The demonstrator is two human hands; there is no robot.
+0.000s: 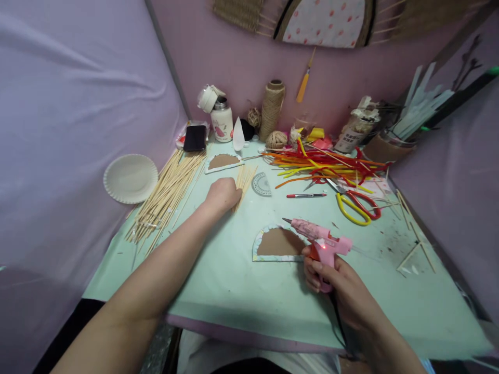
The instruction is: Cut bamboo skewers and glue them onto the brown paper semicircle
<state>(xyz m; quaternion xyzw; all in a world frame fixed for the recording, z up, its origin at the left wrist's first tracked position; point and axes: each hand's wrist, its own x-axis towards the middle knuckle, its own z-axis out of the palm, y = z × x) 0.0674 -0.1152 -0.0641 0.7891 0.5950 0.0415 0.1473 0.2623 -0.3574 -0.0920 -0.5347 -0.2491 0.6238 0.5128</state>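
Note:
My right hand grips a pink glue gun, its nozzle pointing left and a small red light glowing on its body. Just under the nozzle lies a half-round cardboard piece edged with pale patterned fabric. Farther forward, my left hand is closed at a small bunch of thin wooden sticks; its fingertips are mostly hidden, so whether it pinches one cannot be made out. A second half-round piece lies beyond that hand. Right of the small bunch rests a clear protractor.
A large stick pile and a white paper plate lie left. Colourful pipe cleaners, scissors and a red pen are at right. A white bottle, twine spool and phone stand or lie behind.

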